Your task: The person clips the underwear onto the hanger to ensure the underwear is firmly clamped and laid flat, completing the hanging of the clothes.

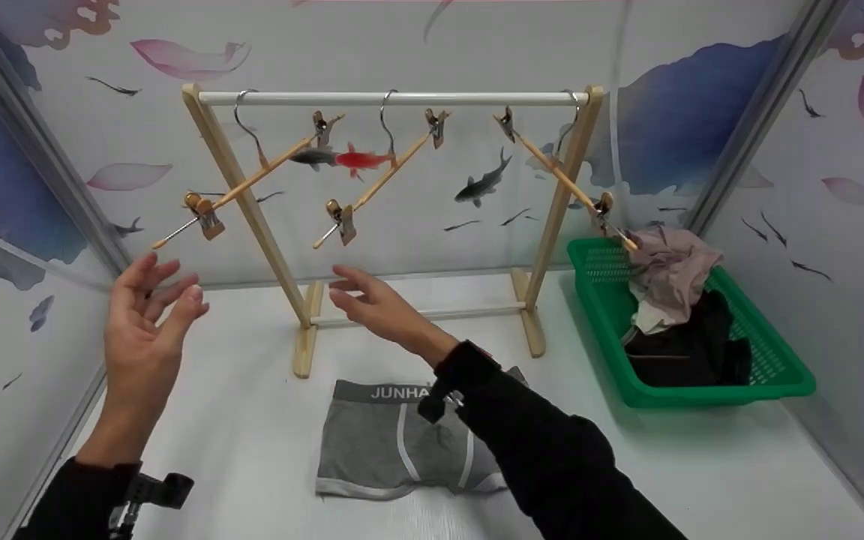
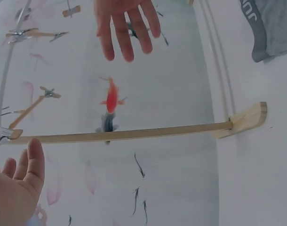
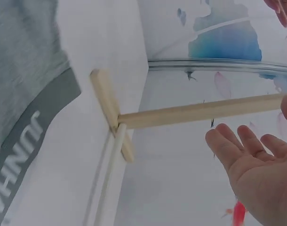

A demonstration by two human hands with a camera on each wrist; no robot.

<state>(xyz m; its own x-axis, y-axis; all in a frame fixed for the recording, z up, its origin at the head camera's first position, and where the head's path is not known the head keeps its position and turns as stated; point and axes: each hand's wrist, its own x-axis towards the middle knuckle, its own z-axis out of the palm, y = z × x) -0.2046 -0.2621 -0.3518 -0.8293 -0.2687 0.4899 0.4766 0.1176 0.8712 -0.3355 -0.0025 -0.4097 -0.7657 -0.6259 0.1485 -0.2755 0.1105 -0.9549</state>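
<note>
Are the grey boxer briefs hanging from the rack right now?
No, the grey boxer briefs lie on the white surface in front of the rack.

I work in a small booth, building type not determinable: printed panels [image 1: 537, 52] joined by metal posts [image 1: 763, 112] border a white surface [image 1: 237, 450] carrying a clothes rack [image 1: 469, 98] and a green basket [image 1: 717, 397].
</note>
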